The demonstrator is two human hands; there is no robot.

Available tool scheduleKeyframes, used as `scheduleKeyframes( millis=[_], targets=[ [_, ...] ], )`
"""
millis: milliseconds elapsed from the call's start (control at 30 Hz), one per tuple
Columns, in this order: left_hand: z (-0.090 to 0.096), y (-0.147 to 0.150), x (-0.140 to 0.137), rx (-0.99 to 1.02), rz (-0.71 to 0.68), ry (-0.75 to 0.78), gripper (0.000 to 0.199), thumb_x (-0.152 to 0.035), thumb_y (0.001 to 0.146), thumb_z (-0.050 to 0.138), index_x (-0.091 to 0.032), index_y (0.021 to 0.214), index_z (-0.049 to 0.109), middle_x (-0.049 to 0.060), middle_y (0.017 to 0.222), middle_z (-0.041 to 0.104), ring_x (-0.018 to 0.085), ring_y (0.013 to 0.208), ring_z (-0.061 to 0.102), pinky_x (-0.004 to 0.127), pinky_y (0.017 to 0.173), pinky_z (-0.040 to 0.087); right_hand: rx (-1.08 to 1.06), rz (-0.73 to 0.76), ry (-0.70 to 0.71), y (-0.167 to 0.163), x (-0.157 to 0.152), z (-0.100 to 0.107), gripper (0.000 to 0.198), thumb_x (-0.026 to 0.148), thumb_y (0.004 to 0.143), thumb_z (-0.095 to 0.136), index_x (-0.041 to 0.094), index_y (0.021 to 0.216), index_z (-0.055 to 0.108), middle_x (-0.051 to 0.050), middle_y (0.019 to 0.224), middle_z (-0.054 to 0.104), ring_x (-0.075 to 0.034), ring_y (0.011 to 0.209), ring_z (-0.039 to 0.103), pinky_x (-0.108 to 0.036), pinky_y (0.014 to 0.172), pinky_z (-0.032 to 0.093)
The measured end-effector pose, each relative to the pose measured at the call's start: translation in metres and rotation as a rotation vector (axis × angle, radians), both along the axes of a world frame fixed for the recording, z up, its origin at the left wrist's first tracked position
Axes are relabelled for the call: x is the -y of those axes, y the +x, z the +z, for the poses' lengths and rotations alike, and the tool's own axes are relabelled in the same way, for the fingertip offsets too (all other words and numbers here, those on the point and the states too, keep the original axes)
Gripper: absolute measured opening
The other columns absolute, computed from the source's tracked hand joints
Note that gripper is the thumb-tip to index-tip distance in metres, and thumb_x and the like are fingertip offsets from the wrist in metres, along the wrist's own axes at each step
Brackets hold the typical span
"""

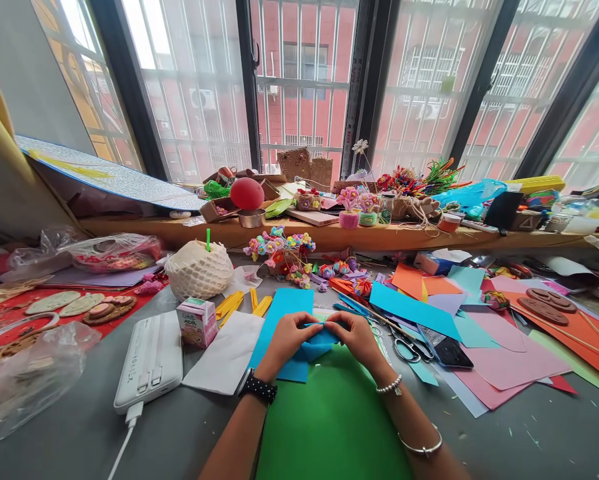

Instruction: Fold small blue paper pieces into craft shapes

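Remote view, head camera. I see the left hand (pixel 295 335) and right hand (pixel 350 333) meeting over a blue paper piece (pixel 319 351). Fingers: both hands narrow, thumb and index tips pinched on its upper edge, nearly touching each other. The piece is thin and matte, bowed below the grip; I cannot tell whether it is folded. It sits above the far end of a smooth, slightly glossy green board (pixel 334 427).

Just left and beyond: a flat blue sheet (pixel 285 303), straight-edged, partly behind the left hand. Next to it, a soft white napkin (pixel 224 357), a boxy drink carton (pixel 198 323) and a hard, round-cornered power bank (pixel 152 357) with a cable plugged in. Farther back, a rounded form in netted foam (pixel 199 270) and a cluster of small textured flowers (pixel 282 248).

Right side: metal scissors (pixel 406 349), loops toward me, near a glossy phone (pixel 448 348); pink paper (pixel 524 360) overlaps other sheets, corners jutting outward.

Room: the board's middle lies bare between my forearms. Smooth grey tabletop (pixel 499 447) extends right of the right forearm, carrying small scraps. Forward room is tight; clutter runs back to the wooden ledge (pixel 299 230).
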State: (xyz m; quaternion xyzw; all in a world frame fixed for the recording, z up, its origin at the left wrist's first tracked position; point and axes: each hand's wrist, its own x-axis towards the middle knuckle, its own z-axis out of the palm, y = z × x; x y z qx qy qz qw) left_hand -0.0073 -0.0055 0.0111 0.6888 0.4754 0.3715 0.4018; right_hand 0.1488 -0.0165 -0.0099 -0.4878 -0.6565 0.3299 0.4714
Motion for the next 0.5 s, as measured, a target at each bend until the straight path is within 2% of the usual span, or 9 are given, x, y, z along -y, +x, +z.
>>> scheduleKeyframes(
  millis=[133, 333, 500],
  targets=[
    [0.0006, 0.0005, -0.0002, -0.002, 0.023, 0.029, 0.026, -0.038, 0.060, 0.057, -0.014, 0.066, 0.063, 0.004, 0.068, 0.064, 0.016, 0.064, 0.055, 0.021, 0.055, 0.040, -0.080, -0.046, -0.050, 0.0007, -0.0021, -0.0009, 0.024, 0.038, 0.064, 0.058, 0.015, 0.066, 0.059, 0.000, 0.053, 0.054, -0.010, 0.041, 0.047, -0.022, 0.039, 0.036],
    [-0.0001, -0.0005, -0.0008, -0.016, 0.028, 0.079, 0.024, -0.036, 0.063, 0.056, -0.014, 0.065, 0.063, 0.004, 0.068, 0.064, 0.017, 0.066, 0.056, 0.022, 0.057, 0.040, -0.139, -0.009, -0.065, 0.0016, -0.0012, 0.0011, 0.025, 0.040, 0.065, 0.057, 0.015, 0.061, 0.056, 0.001, 0.047, 0.050, -0.010, 0.039, 0.046, -0.022, 0.039, 0.036],
    [-0.0028, 0.0020, 0.0018, -0.019, 0.028, 0.188, 0.025, -0.038, 0.066, 0.054, -0.015, 0.066, 0.063, 0.004, 0.069, 0.065, 0.016, 0.066, 0.056, 0.021, 0.059, 0.041, -0.109, -0.007, 0.009, 0.0027, 0.0016, 0.0043, 0.023, 0.038, 0.066, 0.057, 0.016, 0.066, 0.059, -0.001, 0.056, 0.056, -0.012, 0.047, 0.049, -0.022, 0.043, 0.039]
  ],
)
